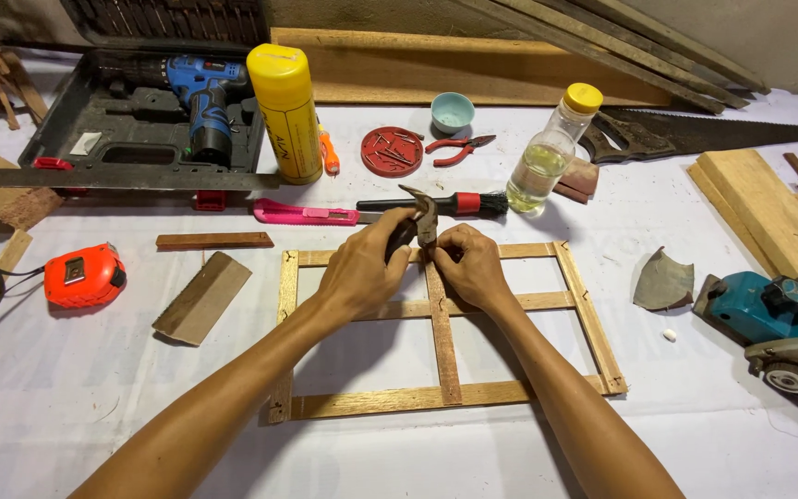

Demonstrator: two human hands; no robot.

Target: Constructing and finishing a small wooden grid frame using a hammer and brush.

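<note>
A small wooden frame with one upright and one cross strip lies flat on the white cloth. My left hand grips a claw hammer by its head end, held just above the top rail where the upright strip meets it. My right hand pinches something small at that same joint, right beside the hammer head; what it pinches is hidden by the fingers.
A pink utility knife and black-and-red brush lie behind the frame. Further back: yellow can, red lid of nails, red pliers, oil bottle, drill case, handsaw. Orange tape measure left, teal planer right.
</note>
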